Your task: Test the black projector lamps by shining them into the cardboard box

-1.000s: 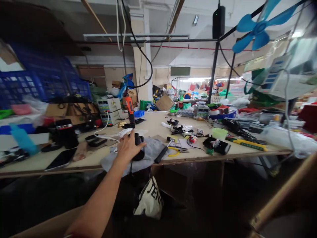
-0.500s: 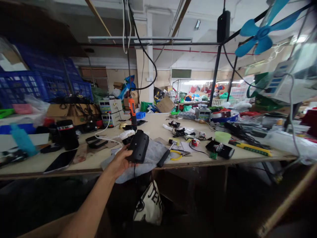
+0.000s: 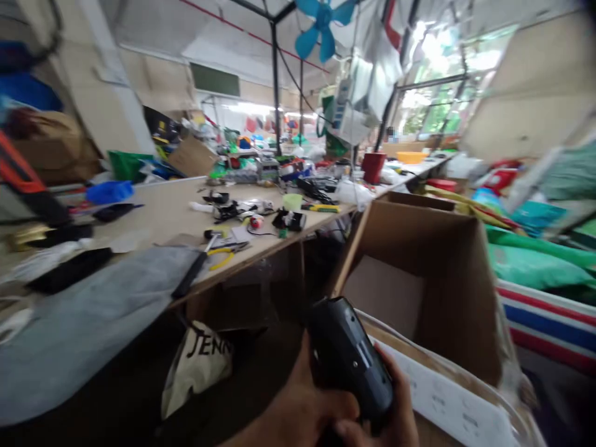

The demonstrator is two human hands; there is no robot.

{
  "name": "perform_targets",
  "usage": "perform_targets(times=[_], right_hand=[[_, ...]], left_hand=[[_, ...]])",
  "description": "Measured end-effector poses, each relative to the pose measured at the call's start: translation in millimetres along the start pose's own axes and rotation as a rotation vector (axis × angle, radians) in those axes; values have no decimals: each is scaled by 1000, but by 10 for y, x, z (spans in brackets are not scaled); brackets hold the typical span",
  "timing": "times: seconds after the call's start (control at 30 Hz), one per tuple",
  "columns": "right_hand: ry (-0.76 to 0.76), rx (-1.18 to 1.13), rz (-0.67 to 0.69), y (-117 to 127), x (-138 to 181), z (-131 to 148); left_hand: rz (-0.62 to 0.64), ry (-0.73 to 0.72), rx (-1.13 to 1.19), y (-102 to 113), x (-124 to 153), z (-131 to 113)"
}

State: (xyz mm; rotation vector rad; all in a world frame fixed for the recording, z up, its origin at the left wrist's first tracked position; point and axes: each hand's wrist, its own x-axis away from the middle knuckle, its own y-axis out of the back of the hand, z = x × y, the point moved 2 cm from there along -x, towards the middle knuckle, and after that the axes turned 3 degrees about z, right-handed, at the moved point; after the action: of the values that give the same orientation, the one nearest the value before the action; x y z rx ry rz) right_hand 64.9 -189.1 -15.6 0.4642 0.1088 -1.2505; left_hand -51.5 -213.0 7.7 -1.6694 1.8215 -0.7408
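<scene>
A black plastic device casing (image 3: 349,354) with small screws in its face is held low, right of the middle of the head view. My left hand (image 3: 310,391) is closed around its left side and lower end. Against its right edge my right hand (image 3: 400,397) wraps its fingers, so both hands grip the casing. Behind it stands an open cardboard box (image 3: 447,230), with a white power strip (image 3: 447,388) in front of the box. The casing's underside is hidden.
On the workbench (image 3: 162,195) lie a hammer (image 3: 190,273), yellow-handled pliers (image 3: 221,257), a grey cloth (image 3: 107,310) and loose black parts. A cream bag (image 3: 200,366) hangs below the edge. Green sacks (image 3: 535,261) are at right, and a blue fan (image 3: 323,28) overhead.
The view has swung right toward the cardboard box. The casing has left the space above the bench edge, and my right hand has come in to hold it along with my left.
</scene>
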Motion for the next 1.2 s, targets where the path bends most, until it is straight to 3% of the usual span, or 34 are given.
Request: perform_targets(times=[0.1,0.2,0.33,0.47,0.6,0.73,0.83,0.93,1.0,1.1,1.2], right_hand=[[-43,24,-69,196,54,-69],[26,93,-46,462,133,-123],[77,177,-18,662,208,-197],[18,266,-231,708,227,-178],[-57,262,-401,710,200,-131],[-194,159,-389,741,147,-194],[-225,-26,-267,904,194,-364],[-239,-193,-18,1167,422,-628],[-333,-169,164,1262,643,-806],[-522,-164,350,1092,901,-979],[-592,-232,219,694,902,-1038]], left_hand=[[60,1,-154,53,-77,-67],[132,-92,-615,113,-178,-302],[327,-139,-1179,49,-294,-461],[215,-299,-1417,-8,-330,-282],[93,-443,-1494,-8,-295,50],[127,-357,-1489,14,-344,260],[148,-202,-1462,24,-464,255],[95,-65,-1437,10,-582,122],[73,0,-1382,-14,-634,20],[64,119,-1222,-54,-668,-62],[120,187,-1109,-118,-664,-60]])
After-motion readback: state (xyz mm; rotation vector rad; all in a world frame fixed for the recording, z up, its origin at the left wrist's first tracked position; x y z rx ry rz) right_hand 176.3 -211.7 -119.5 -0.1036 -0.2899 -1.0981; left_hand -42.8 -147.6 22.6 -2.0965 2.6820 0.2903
